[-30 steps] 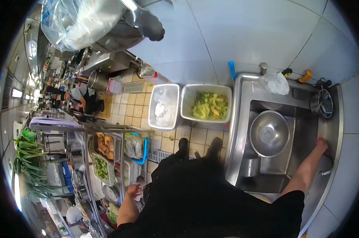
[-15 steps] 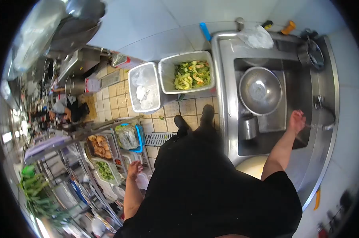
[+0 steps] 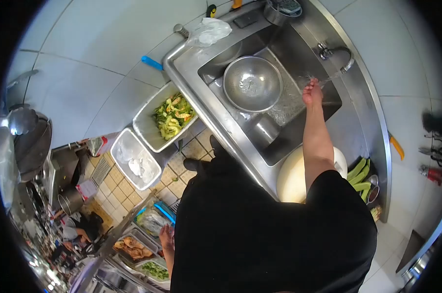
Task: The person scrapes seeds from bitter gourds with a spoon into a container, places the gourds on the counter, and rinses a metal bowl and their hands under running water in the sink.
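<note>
My right hand (image 3: 312, 91) is over the sink basin (image 3: 299, 110), in water running from the faucet (image 3: 347, 61). Its fingers are loosely bent and I see nothing held in them. Beside it in the basin sits a round metal bowl (image 3: 252, 84) with a little water in it. A metal cylindrical container (image 3: 266, 129) lies near the bowl. My left hand (image 3: 167, 238) hangs low at my other side, fingers loosely apart, near a clear plastic bag (image 3: 152, 219) in a blue-edged tray. It appears to hold nothing.
A tub of vegetable scraps (image 3: 145, 119) and a white bin (image 3: 120, 151) stand beside the sink. Close to my right arm are a large pale round board (image 3: 291, 180) and green vegetable pieces (image 3: 360, 176). Trays of browned meat (image 3: 133, 247) and chopped greens (image 3: 155, 270) are at left. Another person (image 3: 76, 229) is farther off.
The view has turned toward the sink. My right hand has reached into the faucet's stream, and water now splashes about the basin. My left hand still hangs by the trays.
</note>
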